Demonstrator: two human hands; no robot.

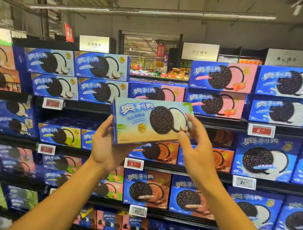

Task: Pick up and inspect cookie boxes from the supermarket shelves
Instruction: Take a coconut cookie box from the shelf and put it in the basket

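Observation:
A pale blue cookie box (145, 122) with a dark sandwich cookie printed on its front is held up in front of the shelves, tilted slightly with its right end higher. My left hand (106, 143) grips its lower left corner from below and behind. My right hand (195, 147) pinches its right end, thumb at the front and fingers over the edge. The box's back is hidden.
Shelves (166, 117) packed with blue cookie boxes fill the view on several levels, with price tags (134, 163) on their rails. A gap (158, 76) in the top row shows another aisle behind. Signs hang above the shelves.

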